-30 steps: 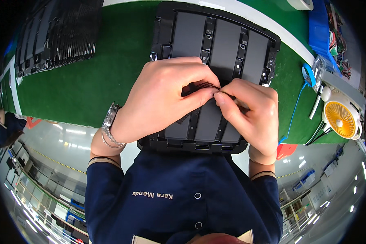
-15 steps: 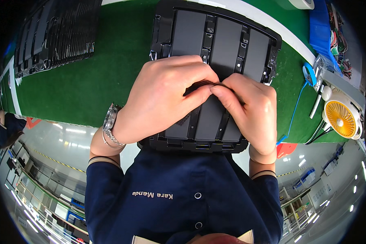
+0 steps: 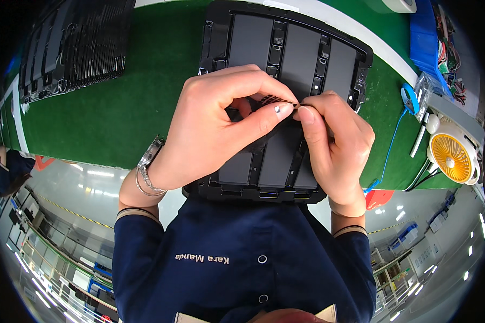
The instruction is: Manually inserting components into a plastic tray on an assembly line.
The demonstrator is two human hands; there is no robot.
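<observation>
My left hand (image 3: 221, 116) is closed on a thin dark sheet (image 3: 271, 99) marked with a grid of small black squares, pinched between thumb and fingers. A tiny pale spot shows on the left thumb. Thumb and forefinger of my right hand (image 3: 337, 142) press together at the sheet's right edge; whether a small piece sits between them is hidden. Both hands hover over a black plastic tray (image 3: 212, 39), whose long slots hold flat dark grey panels (image 3: 302, 54).
A stack of black trays (image 3: 86, 51) stands at the far left of the green table (image 3: 156, 64). On the right are a blue bin (image 3: 427, 46) with wires, a blue coiled cord (image 3: 392, 148) and a small yellow-and-white fan (image 3: 451, 153).
The hands have turned slightly, and the right thumb has drawn away from the left thumb. More of the gridded sheet shows, and a pale spot on the left thumb is now visible.
</observation>
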